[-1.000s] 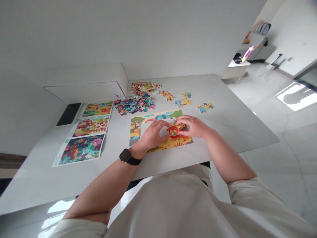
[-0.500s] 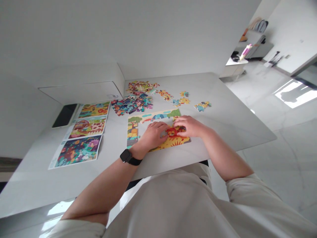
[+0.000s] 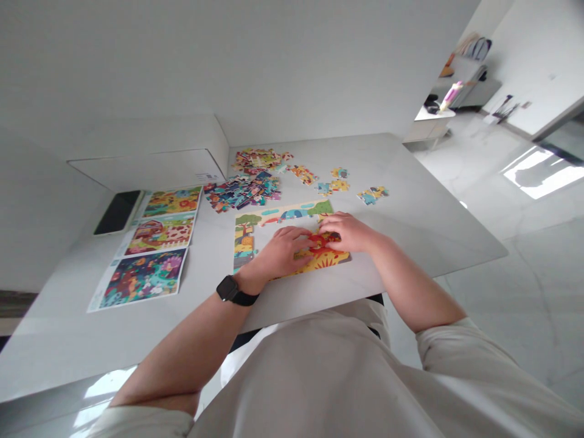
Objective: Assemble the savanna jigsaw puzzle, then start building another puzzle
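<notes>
A partly built jigsaw puzzle (image 3: pixel 246 238) lies on the white table (image 3: pixel 410 225) in front of me. My left hand (image 3: pixel 279 250), with a black watch (image 3: pixel 230 290) on its wrist, rests on the puzzle's middle with fingers stretched flat. My right hand (image 3: pixel 349 232) comes in from the right, its fingers curled onto a red lion piece (image 3: pixel 318 243) that sits between the two hands, above the puzzle's orange bottom strip. Both sets of fingertips touch that piece.
Loose piece piles lie beyond the puzzle: a bluish pile (image 3: pixel 244 191), a yellowish pile (image 3: pixel 260 159), and small clusters (image 3: pixel 373 194) to the right. A picture sheet (image 3: pixel 155 243), a dark phone (image 3: pixel 117 212) and a white box (image 3: pixel 150 155) are on the left. The table's edge drops off on the right.
Both hands have closed in on the red lion piece and pressed it lower onto the puzzle. The left fingers now reach further right, over the piece.
</notes>
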`<state>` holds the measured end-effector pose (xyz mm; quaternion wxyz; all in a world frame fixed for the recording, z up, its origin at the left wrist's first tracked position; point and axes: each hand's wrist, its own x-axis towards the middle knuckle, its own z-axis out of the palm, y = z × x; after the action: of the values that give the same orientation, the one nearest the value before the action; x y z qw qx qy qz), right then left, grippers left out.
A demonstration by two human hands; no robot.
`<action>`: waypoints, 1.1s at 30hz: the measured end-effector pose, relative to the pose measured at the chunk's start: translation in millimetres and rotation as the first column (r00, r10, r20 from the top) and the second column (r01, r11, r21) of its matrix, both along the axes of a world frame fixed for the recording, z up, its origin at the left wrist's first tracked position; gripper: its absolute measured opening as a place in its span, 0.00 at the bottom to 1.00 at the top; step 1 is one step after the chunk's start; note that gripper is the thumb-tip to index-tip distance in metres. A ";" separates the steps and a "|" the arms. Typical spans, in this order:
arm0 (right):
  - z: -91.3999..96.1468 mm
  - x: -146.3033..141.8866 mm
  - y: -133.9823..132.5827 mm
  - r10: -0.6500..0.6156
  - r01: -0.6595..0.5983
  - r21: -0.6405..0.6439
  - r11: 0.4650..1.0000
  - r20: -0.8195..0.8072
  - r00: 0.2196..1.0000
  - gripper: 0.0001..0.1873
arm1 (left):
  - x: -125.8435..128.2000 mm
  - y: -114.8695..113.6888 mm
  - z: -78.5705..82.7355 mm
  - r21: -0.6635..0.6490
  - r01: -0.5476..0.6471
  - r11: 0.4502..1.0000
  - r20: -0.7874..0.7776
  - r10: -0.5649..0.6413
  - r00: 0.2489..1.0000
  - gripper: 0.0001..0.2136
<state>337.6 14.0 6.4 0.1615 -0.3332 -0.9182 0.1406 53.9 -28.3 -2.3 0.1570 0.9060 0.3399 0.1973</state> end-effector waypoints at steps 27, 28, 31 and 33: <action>2.5 10.4 9.0 -0.056 0.057 0.002 0.998 -0.109 0.992 0.26 | 0.2 -1.6 -0.2 0.000 0.018 1.000 -0.051 -0.018 0.999 0.17; 2.6 11.8 9.6 -0.068 0.068 -0.005 0.998 -0.114 0.991 0.26 | 0.2 -1.6 -0.1 0.002 0.016 1.000 -0.055 -0.016 0.998 0.17; 2.7 12.6 9.2 -0.086 0.082 -0.054 0.995 -0.090 0.992 0.25 | 0.3 -1.7 0.3 0.006 0.023 1.000 -0.058 -0.023 0.998 0.16; 3.1 11.2 7.4 -0.087 0.081 -0.074 0.994 -0.081 0.993 0.25 | -0.1 -1.9 0.1 0.013 0.028 1.000 -0.053 -0.028 0.998 0.16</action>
<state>348.8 21.4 9.4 0.1942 -0.3709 -0.8902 0.1798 53.8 -30.2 -2.2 0.1447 0.9166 0.3298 0.1734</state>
